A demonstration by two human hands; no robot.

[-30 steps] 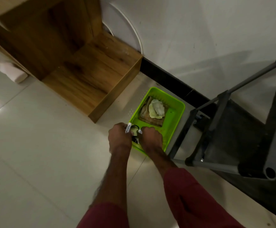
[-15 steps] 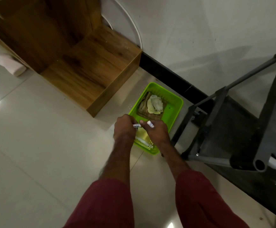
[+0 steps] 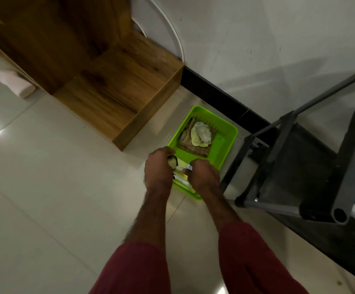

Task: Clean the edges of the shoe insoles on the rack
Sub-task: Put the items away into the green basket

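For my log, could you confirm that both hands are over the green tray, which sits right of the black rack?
Not quite: in the head view the green tray sits left of the black rack. The left hand and right hand are indeed over it.

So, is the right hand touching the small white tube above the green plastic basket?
Touching: the head view shows the right hand pinching one end of the small white tube, while the left hand grips the other.
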